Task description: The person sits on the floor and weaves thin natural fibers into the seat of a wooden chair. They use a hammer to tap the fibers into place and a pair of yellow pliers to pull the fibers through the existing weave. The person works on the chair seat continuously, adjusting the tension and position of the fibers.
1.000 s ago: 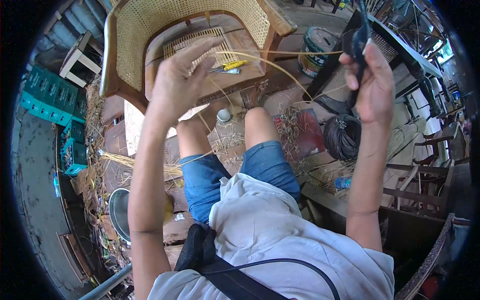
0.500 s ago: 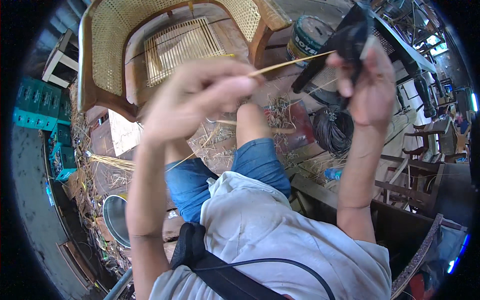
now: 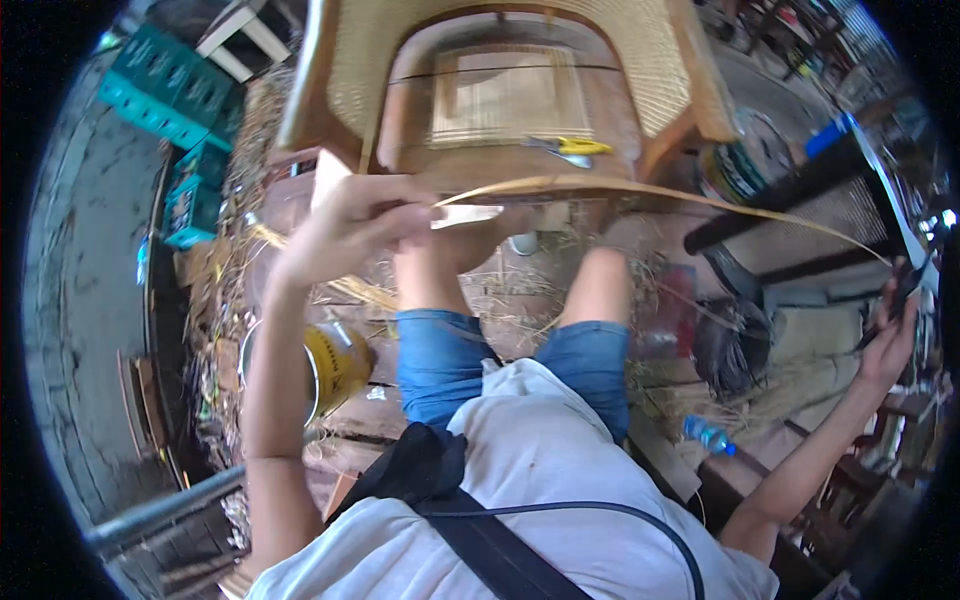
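My left hand is closed, its thumb and fingers pinching one end of a long pale cane strip. Across the front of the chair the strip bows to the far right. There my right hand, arm stretched out, is closed round a dark, cloth-like thing that meets the strip's other end. Ahead stands a wooden armchair with a woven cane back. Pale strands run across its seat opening. A yellow-handled hand tool lies on the front of the seat.
A yellow bucket stands beside my left forearm. Teal crates are stacked at the far left. To the right are a paint tin, a dark cane-panelled frame, a dark coil and a plastic bottle. Cane scraps litter the wooden floor.
My hands have spread far apart, the right swinging out to the right with the dark thing, drawing out a longer strip. The view has turned, so the chair now sits more central.
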